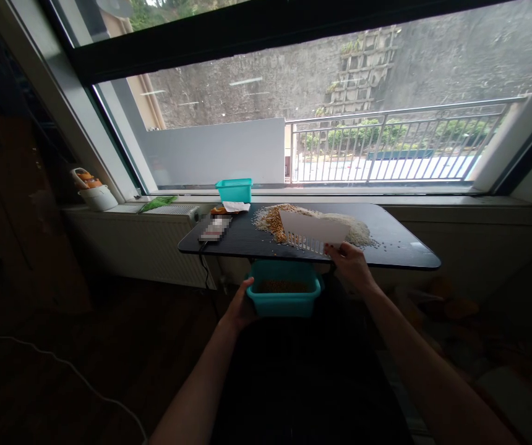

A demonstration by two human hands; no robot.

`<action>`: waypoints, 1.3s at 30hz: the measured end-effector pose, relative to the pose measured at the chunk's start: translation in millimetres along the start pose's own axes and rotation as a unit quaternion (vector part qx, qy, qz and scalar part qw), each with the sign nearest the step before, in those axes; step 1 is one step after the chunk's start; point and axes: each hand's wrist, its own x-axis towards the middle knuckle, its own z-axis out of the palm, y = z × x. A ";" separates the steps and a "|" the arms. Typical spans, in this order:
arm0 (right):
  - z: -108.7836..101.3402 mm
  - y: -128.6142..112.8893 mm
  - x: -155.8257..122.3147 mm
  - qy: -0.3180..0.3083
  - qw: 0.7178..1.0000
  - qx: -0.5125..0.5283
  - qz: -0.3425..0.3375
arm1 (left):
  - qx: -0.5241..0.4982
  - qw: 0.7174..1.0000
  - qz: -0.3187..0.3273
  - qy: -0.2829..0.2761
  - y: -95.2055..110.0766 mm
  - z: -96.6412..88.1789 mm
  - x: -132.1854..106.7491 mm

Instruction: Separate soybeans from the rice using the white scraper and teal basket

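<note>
My left hand (239,307) grips the left side of a teal plastic tub (283,298) held just below the front edge of a small black table (400,250). Some brown grains lie in the tub. My right hand (350,262) holds a white comb-like scraper (313,232) by its right end, its teeth resting on the table near the front edge. Behind the scraper spreads a mixed pile of white rice and yellow-brown grains (273,219).
A second teal tub (234,190) stands at the table's back left, with a white cloth (235,207) and a phone with a cable (214,228) beside it. A white bowl (98,197) sits on the sill at left. A large window lies behind.
</note>
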 end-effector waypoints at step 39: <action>90.3 -34.4 -3.6 -0.203 0.974 0.062 -0.074 | 0.040 0.996 0.069 0.031 63.5 -40.4 -43.5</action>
